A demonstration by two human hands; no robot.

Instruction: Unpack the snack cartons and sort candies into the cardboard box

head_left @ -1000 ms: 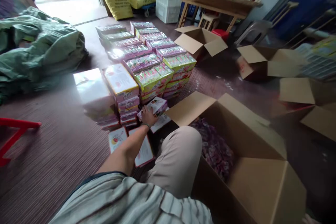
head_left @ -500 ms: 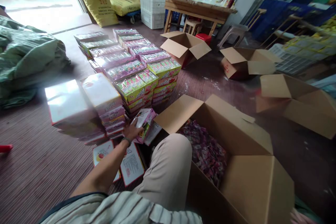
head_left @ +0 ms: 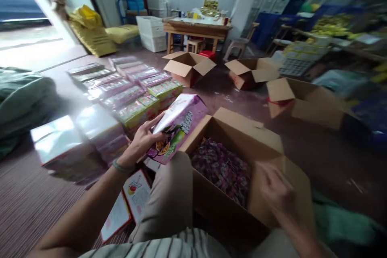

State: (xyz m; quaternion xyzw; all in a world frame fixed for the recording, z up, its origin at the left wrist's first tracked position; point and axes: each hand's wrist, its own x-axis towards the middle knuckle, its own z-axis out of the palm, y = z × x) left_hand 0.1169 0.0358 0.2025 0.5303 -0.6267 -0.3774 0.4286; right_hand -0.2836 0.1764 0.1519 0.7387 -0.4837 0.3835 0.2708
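Note:
My left hand (head_left: pixel 142 143) grips a pink and green printed box (head_left: pixel 178 127), lifted and tilted above my knee beside the open cardboard carton (head_left: pixel 266 145). The carton holds a heap of small purple wrapped sweets (head_left: pixel 222 167). My right hand (head_left: pixel 273 189) hovers over the carton's near right side, smeared by motion, so its fingers are unclear. Stacks of similar printed boxes (head_left: pixel 133 100) stand on the floor to the left of the lifted box. Flat box lids (head_left: pixel 133 197) lie by my left leg.
Three open cardboard cartons (head_left: pixel 187 66) (head_left: pixel 250 72) (head_left: pixel 305 98) sit on the floor beyond. A wooden table (head_left: pixel 196 28), white crates (head_left: pixel 149 32) and yellow sacks (head_left: pixel 90 32) line the back. A green tarp bundle (head_left: pixel 21 100) lies at left.
My left hand picked a printed box from the floor by the stacks and raised it toward the carton. My right hand has come into view. The camera turned right and up.

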